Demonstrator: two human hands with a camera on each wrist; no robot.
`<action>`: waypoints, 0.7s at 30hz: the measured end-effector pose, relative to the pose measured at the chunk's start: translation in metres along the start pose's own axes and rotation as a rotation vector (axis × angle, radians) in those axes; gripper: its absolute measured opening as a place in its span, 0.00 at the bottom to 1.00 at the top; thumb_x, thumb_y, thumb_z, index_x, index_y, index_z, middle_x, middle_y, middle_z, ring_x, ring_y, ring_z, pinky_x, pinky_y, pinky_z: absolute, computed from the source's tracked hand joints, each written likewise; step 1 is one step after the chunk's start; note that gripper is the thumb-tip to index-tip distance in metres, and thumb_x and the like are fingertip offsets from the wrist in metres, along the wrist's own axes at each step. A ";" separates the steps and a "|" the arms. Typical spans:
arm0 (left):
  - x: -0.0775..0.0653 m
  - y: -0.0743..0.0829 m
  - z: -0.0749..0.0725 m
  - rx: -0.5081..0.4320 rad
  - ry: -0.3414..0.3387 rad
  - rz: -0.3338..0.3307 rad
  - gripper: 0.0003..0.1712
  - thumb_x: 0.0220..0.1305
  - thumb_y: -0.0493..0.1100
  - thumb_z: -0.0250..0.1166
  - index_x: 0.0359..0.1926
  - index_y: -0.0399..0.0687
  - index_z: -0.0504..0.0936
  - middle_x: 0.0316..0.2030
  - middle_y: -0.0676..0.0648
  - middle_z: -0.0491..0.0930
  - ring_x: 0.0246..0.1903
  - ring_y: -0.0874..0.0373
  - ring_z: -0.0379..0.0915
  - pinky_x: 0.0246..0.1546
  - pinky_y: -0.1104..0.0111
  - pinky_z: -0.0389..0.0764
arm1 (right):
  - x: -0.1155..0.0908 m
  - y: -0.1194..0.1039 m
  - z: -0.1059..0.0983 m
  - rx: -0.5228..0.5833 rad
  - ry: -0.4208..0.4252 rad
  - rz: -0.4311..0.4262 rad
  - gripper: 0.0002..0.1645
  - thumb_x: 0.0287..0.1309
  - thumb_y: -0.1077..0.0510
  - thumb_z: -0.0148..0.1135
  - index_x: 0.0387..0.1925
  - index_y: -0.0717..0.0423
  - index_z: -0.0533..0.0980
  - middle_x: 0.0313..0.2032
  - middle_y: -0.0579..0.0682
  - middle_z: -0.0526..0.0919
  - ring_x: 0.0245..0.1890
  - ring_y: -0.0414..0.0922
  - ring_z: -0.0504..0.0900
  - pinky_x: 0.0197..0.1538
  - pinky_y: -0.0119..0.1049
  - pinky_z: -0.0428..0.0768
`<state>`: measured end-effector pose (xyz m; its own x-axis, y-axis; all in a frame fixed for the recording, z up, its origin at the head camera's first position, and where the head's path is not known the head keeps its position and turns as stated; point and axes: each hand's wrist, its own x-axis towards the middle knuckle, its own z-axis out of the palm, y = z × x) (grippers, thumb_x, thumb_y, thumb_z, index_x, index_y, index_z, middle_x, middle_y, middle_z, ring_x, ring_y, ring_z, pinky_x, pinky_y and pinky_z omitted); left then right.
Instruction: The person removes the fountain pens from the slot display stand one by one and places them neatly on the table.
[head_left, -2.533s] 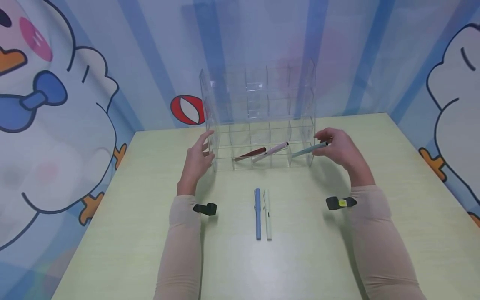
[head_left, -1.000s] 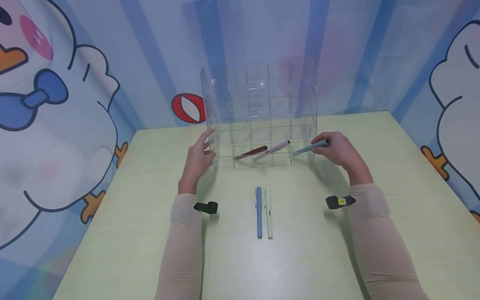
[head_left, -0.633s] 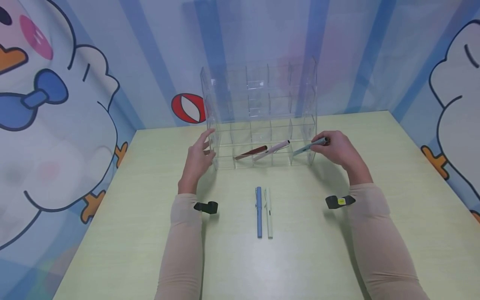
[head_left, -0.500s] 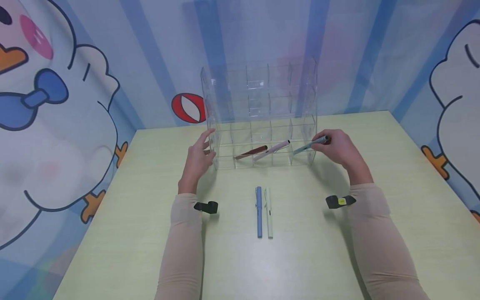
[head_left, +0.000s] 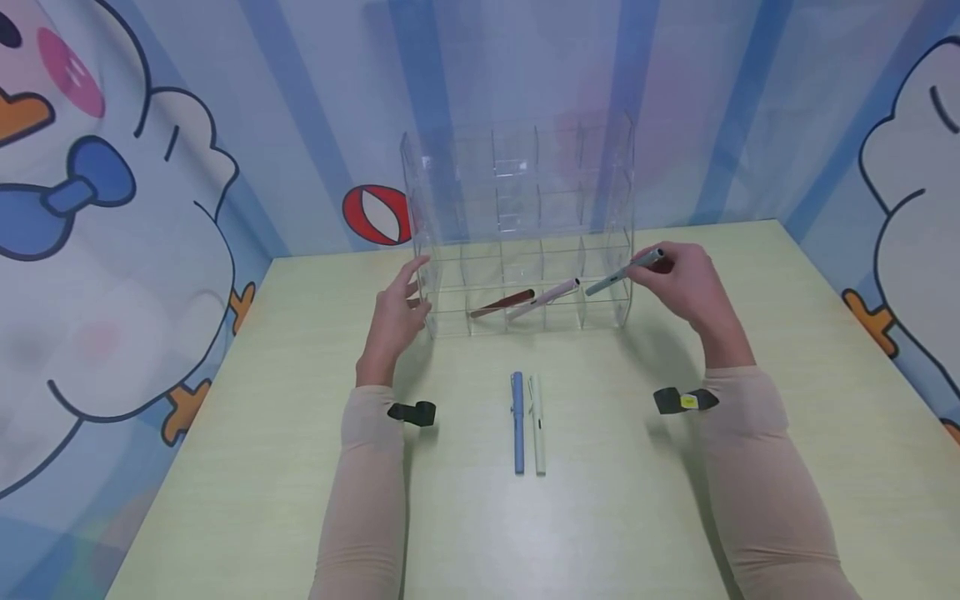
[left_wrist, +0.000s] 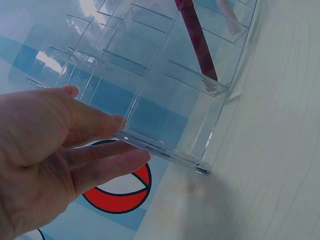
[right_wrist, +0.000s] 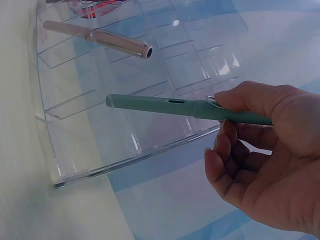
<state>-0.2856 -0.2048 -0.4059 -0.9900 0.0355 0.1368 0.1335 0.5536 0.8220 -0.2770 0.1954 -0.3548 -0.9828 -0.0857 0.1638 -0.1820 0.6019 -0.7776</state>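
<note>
A clear acrylic rack [head_left: 521, 250] with many small compartments stands at the back of the table. My left hand [head_left: 393, 321] holds its left side panel, thumb and fingers at the edge in the left wrist view. Near the rack's right end, my right hand [head_left: 686, 283] pinches a green-blue fountain pen [right_wrist: 150, 103] between thumb and fingers, its free end pointing left over the lower right compartment. A dark red pen [head_left: 502, 304] and a pale pink pen [head_left: 543, 300] lean in the bottom row. A blue pen [head_left: 518, 425] and a pale green pen [head_left: 537, 427] lie side by side on the table.
The pale wooden table [head_left: 247, 467] ends at a striped blue backdrop [head_left: 322, 108] printed with cartoon birds and a red ball. A black strap mount [head_left: 412, 414] sits at the left wrist, another mount [head_left: 686, 401] at the right.
My right hand has risen with the green-blue pen, drawing it up out of the lower right compartment. My left hand and the other pens have stayed put.
</note>
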 end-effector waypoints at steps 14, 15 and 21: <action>-0.001 0.001 0.000 0.007 0.004 0.006 0.43 0.67 0.28 0.61 0.75 0.65 0.60 0.71 0.38 0.64 0.60 0.37 0.73 0.49 0.52 0.83 | -0.012 -0.020 -0.011 0.079 0.194 -0.062 0.24 0.62 0.44 0.68 0.47 0.60 0.85 0.40 0.53 0.86 0.43 0.42 0.80 0.41 0.37 0.75; -0.001 0.001 0.000 0.008 0.005 0.009 0.43 0.67 0.28 0.61 0.75 0.65 0.60 0.71 0.38 0.64 0.60 0.37 0.73 0.49 0.52 0.83 | -0.012 -0.021 -0.012 0.089 0.204 -0.069 0.23 0.62 0.44 0.68 0.46 0.60 0.86 0.38 0.51 0.86 0.42 0.42 0.80 0.40 0.36 0.75; 0.000 0.000 0.000 0.012 0.011 0.025 0.43 0.67 0.28 0.61 0.75 0.65 0.60 0.70 0.37 0.65 0.60 0.37 0.74 0.48 0.52 0.83 | -0.015 -0.025 -0.015 0.130 0.233 -0.084 0.23 0.59 0.44 0.71 0.42 0.61 0.86 0.31 0.41 0.85 0.35 0.43 0.77 0.35 0.35 0.70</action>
<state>-0.2853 -0.2048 -0.4061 -0.9857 0.0401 0.1635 0.1575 0.5627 0.8115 -0.2572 0.1936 -0.3288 -0.9330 0.0628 0.3543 -0.2798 0.4922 -0.8243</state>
